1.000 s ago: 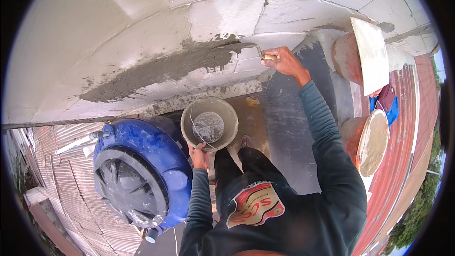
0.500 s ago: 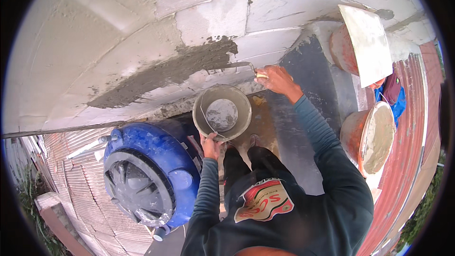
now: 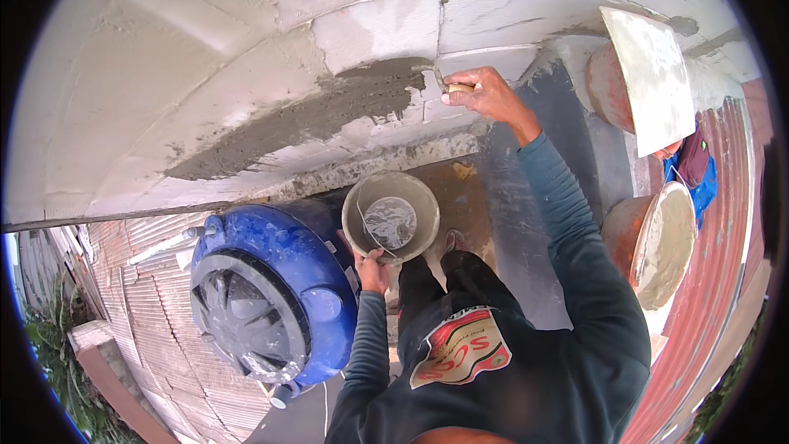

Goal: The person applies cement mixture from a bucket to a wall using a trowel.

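With my right hand (image 3: 486, 99) I grip the wooden handle of a trowel (image 3: 436, 74), fingers closed round it. Its blade lies against the block wall (image 3: 378, 25), at the upper right end of a dark patch of wet mortar (image 3: 304, 119). My left hand (image 3: 372, 270) is closed on the near rim of a grey bucket (image 3: 352, 214), which I hold in front of my legs. A wire handle crosses the bucket, and some wet grey mix lies in its bottom.
Left of my legs stands a blue water tank (image 3: 333, 304) with a black lid (image 3: 246, 316). To the right are a mortar-filled bucket (image 3: 666, 247) and another bucket (image 3: 608, 86) with a pale board (image 3: 649, 78) leaning on it. Corrugated roofing (image 3: 156, 304) lies beyond the tank.
My right hand and the trowel have moved up along the wall, spreading mortar higher at the right end of the patch. The bucket sits slightly lower in view, still in my left hand.
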The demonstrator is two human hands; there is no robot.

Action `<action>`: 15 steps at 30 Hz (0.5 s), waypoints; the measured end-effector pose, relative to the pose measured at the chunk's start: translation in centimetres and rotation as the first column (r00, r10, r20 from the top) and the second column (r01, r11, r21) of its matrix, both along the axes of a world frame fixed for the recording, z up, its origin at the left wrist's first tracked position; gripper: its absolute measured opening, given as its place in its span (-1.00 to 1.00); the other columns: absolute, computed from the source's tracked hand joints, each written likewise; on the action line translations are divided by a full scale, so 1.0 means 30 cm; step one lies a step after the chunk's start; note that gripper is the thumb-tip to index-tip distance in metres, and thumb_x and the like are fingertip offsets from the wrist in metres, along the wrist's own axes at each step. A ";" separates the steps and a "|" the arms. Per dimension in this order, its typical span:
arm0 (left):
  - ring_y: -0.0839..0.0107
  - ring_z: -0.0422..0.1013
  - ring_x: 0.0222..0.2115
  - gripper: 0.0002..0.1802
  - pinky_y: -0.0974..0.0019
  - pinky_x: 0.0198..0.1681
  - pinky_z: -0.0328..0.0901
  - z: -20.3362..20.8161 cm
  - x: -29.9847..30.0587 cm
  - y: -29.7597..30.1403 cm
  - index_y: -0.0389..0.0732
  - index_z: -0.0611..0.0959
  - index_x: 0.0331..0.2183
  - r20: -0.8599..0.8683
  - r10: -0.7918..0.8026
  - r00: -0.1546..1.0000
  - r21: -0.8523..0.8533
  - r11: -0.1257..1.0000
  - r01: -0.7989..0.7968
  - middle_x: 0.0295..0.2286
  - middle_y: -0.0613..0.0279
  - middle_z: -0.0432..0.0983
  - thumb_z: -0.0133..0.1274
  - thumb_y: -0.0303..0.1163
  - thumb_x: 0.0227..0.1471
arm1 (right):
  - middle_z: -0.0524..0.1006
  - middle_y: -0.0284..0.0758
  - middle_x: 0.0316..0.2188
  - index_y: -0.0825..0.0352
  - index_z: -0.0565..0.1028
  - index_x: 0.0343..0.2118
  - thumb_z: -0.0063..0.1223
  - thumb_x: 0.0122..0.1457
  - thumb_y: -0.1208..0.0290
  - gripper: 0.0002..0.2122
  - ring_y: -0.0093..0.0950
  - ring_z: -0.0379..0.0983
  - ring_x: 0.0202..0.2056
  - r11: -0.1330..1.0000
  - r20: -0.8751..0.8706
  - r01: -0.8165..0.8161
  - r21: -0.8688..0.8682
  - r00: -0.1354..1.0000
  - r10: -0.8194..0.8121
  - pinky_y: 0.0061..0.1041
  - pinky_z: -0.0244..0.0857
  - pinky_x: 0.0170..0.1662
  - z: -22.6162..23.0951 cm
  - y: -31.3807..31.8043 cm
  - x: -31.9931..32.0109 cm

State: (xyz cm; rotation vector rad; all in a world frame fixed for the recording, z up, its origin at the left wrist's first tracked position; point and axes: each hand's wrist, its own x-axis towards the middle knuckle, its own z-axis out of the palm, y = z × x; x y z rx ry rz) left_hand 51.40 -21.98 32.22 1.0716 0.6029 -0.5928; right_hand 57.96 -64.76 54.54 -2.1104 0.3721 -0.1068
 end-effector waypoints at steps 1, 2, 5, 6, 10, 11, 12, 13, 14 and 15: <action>0.21 0.48 -0.12 -0.25 0.07 -0.16 0.50 0.008 0.002 0.001 -0.05 0.38 0.15 -0.010 0.003 1.000 -0.005 1.000 -0.003 -0.07 0.20 0.48 -0.08 -0.79 -0.10 | 0.65 -0.05 -0.19 0.47 0.61 -0.10 0.37 -0.01 0.12 -0.48 -0.21 0.60 -0.17 0.999 -0.019 0.030 0.022 0.999 -0.029 -0.35 0.42 -0.06 0.035 0.007 -0.022; 0.20 0.48 -0.11 -0.25 0.06 -0.14 0.49 0.014 0.003 0.004 -0.06 0.38 0.15 -0.020 0.008 1.000 -0.010 1.000 -0.008 -0.07 0.20 0.48 -0.08 -0.79 -0.10 | 0.64 -0.04 -0.18 0.45 0.61 -0.10 0.36 0.00 0.11 -0.49 -0.19 0.60 -0.17 0.999 -0.006 0.031 0.033 1.000 -0.031 -0.34 0.42 -0.05 0.036 0.006 -0.049; 0.17 0.47 -0.09 -0.25 0.01 -0.16 0.50 0.005 -0.001 0.025 -0.03 0.37 0.16 0.028 -0.001 1.000 -0.032 0.999 0.002 -0.05 0.20 0.47 -0.08 -0.79 -0.09 | 0.63 -0.01 -0.17 0.39 0.61 -0.07 0.31 0.04 0.08 -0.51 -0.12 0.58 -0.15 0.999 -0.011 0.009 -0.045 1.000 -0.009 -0.30 0.42 -0.03 -0.037 -0.005 -0.127; 0.17 0.47 -0.10 -0.25 -0.01 -0.17 0.50 0.009 -0.002 0.025 -0.02 0.37 0.16 0.023 0.001 1.000 -0.038 0.999 0.000 -0.05 0.20 0.46 -0.08 -0.79 -0.08 | 0.62 0.00 -0.17 0.36 0.61 -0.05 0.28 0.07 0.08 -0.52 -0.10 0.57 -0.14 0.989 -0.041 -0.022 -0.146 0.999 0.016 -0.28 0.41 -0.03 -0.096 -0.002 -0.138; 0.16 0.48 -0.12 -0.25 -0.07 -0.22 0.53 0.057 -0.005 0.029 0.02 0.36 0.16 0.008 -0.001 1.000 -0.036 0.999 0.001 -0.06 0.20 0.46 -0.08 -0.77 -0.06 | 0.61 0.03 -0.22 0.30 0.60 -0.07 0.17 0.16 0.13 -0.62 -0.04 0.54 -0.14 0.872 -0.306 -0.188 -0.453 0.951 0.046 -0.16 0.41 -0.03 -0.388 0.060 -0.103; 0.16 0.48 -0.12 -0.26 -0.08 -0.23 0.53 0.057 -0.007 0.032 0.03 0.35 0.16 0.004 -0.010 1.000 -0.032 0.999 0.010 -0.07 0.20 0.46 -0.08 -0.77 -0.05 | 0.60 0.02 -0.24 0.31 0.60 -0.10 0.16 0.17 0.15 -0.65 -0.05 0.54 -0.14 0.848 -0.325 -0.230 -0.478 0.943 0.073 -0.14 0.40 -0.04 -0.472 0.068 -0.088; 0.17 0.49 -0.14 -0.26 -0.06 -0.26 0.54 0.061 -0.011 0.034 0.03 0.35 0.16 0.002 -0.018 1.000 -0.021 1.000 0.018 -0.07 0.20 0.46 -0.09 -0.77 -0.05 | 0.60 0.01 -0.25 0.32 0.60 -0.14 0.14 0.17 0.18 -0.68 -0.05 0.54 -0.14 0.824 -0.342 -0.274 -0.496 0.934 0.105 -0.12 0.40 -0.05 -0.565 0.078 -0.067; 0.17 0.50 -0.15 -0.26 -0.05 -0.28 0.55 0.067 -0.014 0.037 0.03 0.35 0.16 0.000 -0.025 1.000 -0.006 1.000 0.025 -0.07 0.20 0.46 -0.09 -0.76 -0.05 | 0.60 0.00 -0.26 0.33 0.60 -0.17 0.13 0.18 0.20 -0.70 -0.06 0.55 -0.14 0.798 -0.360 -0.319 -0.511 0.923 0.138 -0.11 0.40 -0.05 -0.645 0.089 -0.045; 0.18 0.51 -0.17 -0.27 -0.03 -0.30 0.56 0.068 -0.009 0.039 0.03 0.35 0.16 0.003 -0.033 0.999 0.008 0.999 0.033 -0.07 0.20 0.46 -0.09 -0.76 -0.04 | 0.60 -0.01 -0.26 0.34 0.59 -0.21 0.14 0.18 0.20 -0.71 -0.06 0.55 -0.15 0.801 -0.367 -0.318 -0.508 0.921 0.133 -0.10 0.40 -0.06 -0.699 0.099 -0.017; 0.13 0.50 -0.13 -0.27 -0.12 -0.25 0.54 0.061 -0.010 0.044 0.03 0.33 0.17 0.011 -0.051 0.999 0.017 0.999 0.051 -0.05 0.18 0.44 -0.09 -0.75 -0.04 | 0.59 -0.02 -0.26 0.35 0.59 -0.25 0.14 0.18 0.20 -0.72 -0.06 0.55 -0.15 0.804 -0.374 -0.315 -0.504 0.919 0.126 -0.08 0.40 -0.06 -0.749 0.105 0.009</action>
